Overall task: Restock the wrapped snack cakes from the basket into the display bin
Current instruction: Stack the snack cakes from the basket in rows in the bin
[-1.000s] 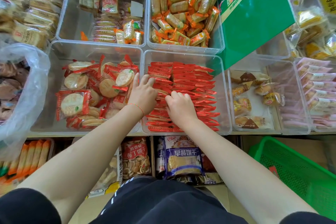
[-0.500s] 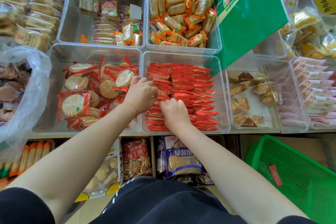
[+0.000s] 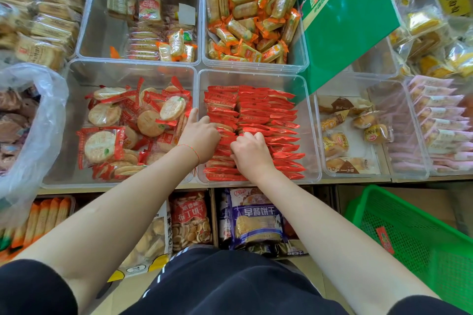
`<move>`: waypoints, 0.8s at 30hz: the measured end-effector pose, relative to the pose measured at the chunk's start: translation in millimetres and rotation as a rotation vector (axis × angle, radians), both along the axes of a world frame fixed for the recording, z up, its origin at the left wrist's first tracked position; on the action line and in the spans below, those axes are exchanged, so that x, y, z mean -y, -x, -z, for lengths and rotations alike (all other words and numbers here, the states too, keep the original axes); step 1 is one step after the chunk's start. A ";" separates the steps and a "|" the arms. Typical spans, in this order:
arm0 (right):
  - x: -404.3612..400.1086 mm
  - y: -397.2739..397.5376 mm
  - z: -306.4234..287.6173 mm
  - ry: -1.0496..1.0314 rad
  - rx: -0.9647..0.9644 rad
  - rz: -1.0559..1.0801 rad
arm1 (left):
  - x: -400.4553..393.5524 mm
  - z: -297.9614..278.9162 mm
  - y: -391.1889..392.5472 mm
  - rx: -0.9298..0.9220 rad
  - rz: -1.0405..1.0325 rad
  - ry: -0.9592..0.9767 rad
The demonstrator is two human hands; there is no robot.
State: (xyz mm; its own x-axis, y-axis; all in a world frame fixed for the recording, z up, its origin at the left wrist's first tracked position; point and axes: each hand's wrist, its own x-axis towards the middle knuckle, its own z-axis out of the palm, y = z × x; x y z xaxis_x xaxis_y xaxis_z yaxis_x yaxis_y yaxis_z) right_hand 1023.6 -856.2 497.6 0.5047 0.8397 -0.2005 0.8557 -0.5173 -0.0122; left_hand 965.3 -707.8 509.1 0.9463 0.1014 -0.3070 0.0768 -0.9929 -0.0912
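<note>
Shop shelf, clear bins in rows. Left hand (image 3: 199, 135) and right hand (image 3: 249, 152), fingers curled, dig into the red wrapped snack cakes (image 3: 268, 120) in the display bin (image 3: 311, 135); whether either grips a pack, cannot tell. Step: squaring up two rows, too many to count. Next, probably: reach right to the green basket (image 3: 409, 225), one red pack visible.

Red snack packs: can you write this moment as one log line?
left hand: in red packs | right hand: in packs | bin: nearly full | green basket: one pack left
</note>
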 end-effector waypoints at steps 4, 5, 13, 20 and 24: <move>13.5 -13.5 -5.6 -0.270 -0.043 0.059 | -1.8 0.0 -8.9 0.028 0.025 0.070; 18.2 -18.6 -5.4 -0.346 -0.004 0.104 | -2.5 1.4 -9.7 0.094 -0.007 0.110; 27.6 -46.7 31.3 -0.083 -0.141 0.243 | 20.4 31.6 -16.1 0.171 -0.185 0.216; -0.8 -61.4 43.6 -0.170 -0.078 0.257 | 24.6 53.6 -41.6 0.118 -0.357 0.157; -7.7 -66.4 54.1 -0.113 -0.071 0.329 | 24.1 60.3 -44.1 0.119 -0.401 0.171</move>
State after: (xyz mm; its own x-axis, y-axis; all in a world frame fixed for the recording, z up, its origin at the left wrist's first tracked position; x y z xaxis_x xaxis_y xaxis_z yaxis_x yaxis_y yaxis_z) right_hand 1090.0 -848.5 443.5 0.7400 0.6534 -0.1598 0.6386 -0.7570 -0.1381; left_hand 1009.4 -731.9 448.8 0.8724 0.4245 -0.2423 0.4584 -0.8826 0.1043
